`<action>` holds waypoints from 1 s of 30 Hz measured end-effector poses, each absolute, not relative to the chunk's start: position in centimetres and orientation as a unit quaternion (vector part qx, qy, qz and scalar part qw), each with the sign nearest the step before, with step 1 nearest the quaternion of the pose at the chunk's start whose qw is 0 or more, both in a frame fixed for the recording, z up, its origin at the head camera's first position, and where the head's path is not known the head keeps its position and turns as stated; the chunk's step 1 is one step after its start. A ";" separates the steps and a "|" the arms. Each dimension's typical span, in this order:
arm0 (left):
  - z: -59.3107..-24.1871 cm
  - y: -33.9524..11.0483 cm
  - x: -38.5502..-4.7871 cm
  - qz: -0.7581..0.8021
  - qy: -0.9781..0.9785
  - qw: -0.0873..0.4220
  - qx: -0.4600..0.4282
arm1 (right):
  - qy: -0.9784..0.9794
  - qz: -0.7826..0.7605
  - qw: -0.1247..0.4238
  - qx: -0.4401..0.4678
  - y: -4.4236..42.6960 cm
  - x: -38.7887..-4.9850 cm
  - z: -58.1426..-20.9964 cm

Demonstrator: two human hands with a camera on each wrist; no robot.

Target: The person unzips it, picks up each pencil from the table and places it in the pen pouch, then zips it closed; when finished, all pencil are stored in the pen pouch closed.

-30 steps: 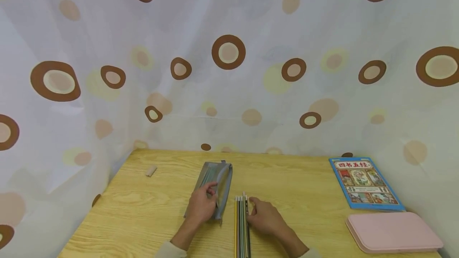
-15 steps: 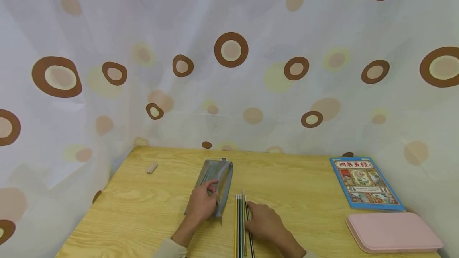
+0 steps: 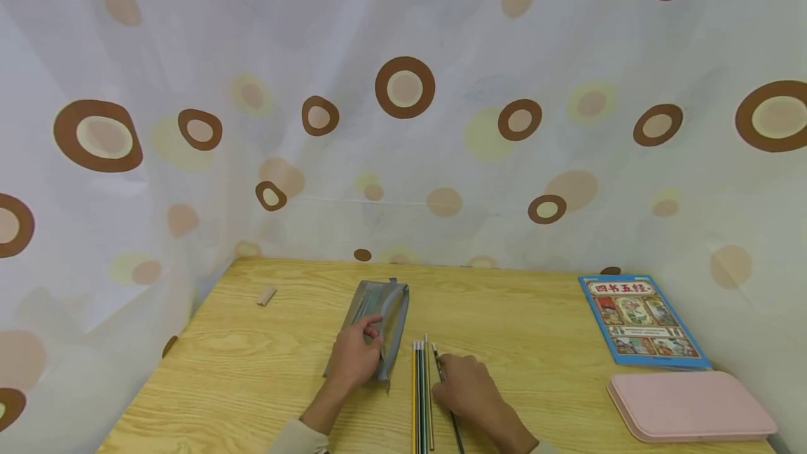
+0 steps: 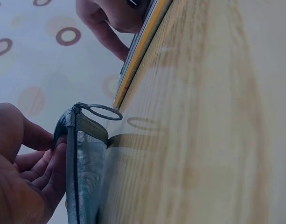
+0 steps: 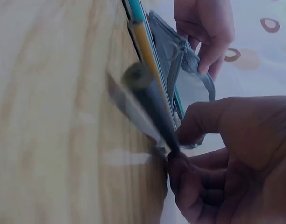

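Note:
My left hand [image 3: 356, 357] pinches the edge of a grey mesh pencil case [image 3: 361, 298], whose zip side gapes open. Long greenish things show through the mesh. In the left wrist view, the fingers hold the case's rim [image 4: 73, 140] near a ring-shaped zip pull [image 4: 103, 112]. My right hand [image 3: 468, 389] grips a dark pencil [image 5: 154, 105] between thumb and fingers, slanted just above or on the table. Left of it, several pencils [image 3: 419, 398] lie side by side, yellow, black and green, with a gold-toned one [image 3: 430, 405] slightly apart.
A small beige block [image 3: 266, 296] lies at the table's back left. On the right are a blue-edged book [image 3: 643, 321] and a pink case [image 3: 692, 406]. A spotted sheet [image 3: 403, 160] hangs behind the wooden table [image 3: 504, 314].
My right hand has drawn the dark pencil away from the row, turning its near end rightward. The gold-toned pencil has separated slightly from the others. My left hand stays on the pencil case.

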State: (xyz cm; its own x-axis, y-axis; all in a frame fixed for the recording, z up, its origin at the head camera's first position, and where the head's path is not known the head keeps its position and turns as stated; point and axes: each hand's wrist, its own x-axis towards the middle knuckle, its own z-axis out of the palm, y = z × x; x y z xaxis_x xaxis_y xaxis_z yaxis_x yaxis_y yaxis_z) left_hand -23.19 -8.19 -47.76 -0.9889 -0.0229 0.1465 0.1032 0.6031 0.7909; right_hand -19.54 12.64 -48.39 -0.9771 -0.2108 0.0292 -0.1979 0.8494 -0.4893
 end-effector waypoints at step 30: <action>-48.0 -8.2 -23.3 -0.430 -0.899 0.077 -0.021 | 0.889 -0.445 0.052 -0.093 14.0 -22.8 -48.5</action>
